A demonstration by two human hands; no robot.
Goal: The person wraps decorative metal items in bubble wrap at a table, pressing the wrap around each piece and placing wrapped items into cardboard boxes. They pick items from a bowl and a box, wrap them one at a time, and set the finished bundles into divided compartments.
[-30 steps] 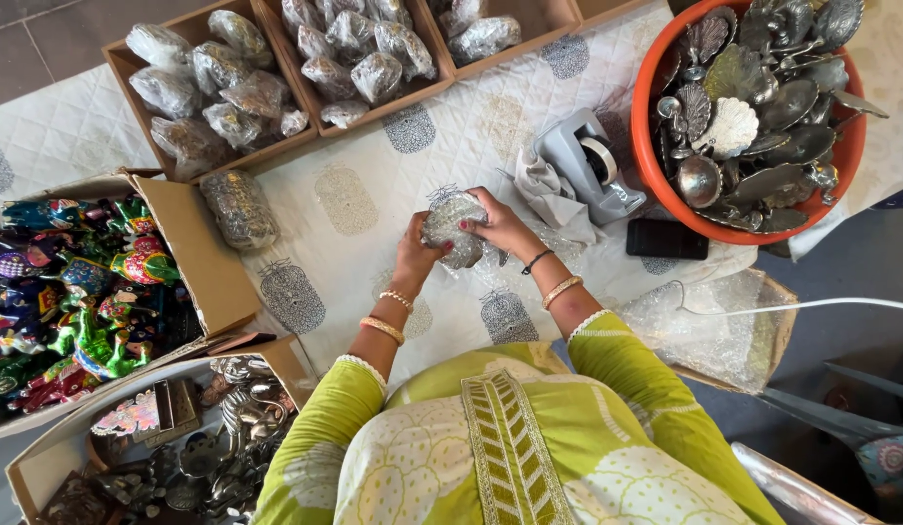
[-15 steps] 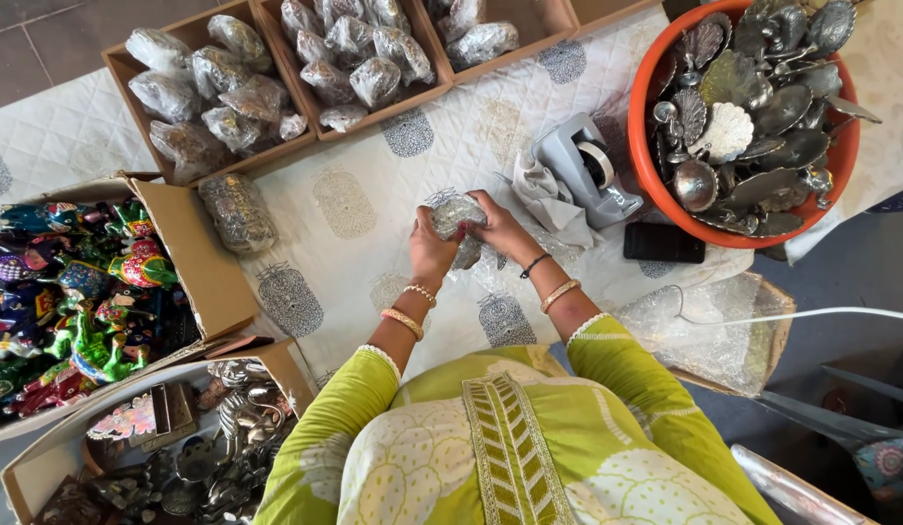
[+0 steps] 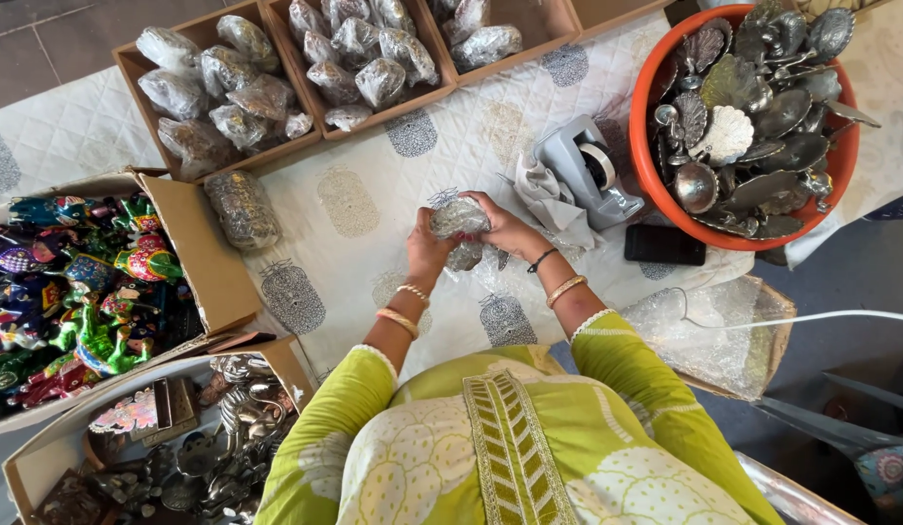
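Crinkled clear plastic covered the silver piece; left hand and right hand remained closed around it, barely shifted; grey tape dispenser stood beside.

Both arms reach forward, left hand and right hand cupped together, fingers curled, left of the grey tape dispenser.

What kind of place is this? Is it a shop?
Probably a packing spot for a craft or gift seller. Both hands wrap a metal piece in bubble wrap, beside boxes of wrapped pieces, an orange tub of metal dishes and a tape dispenser.
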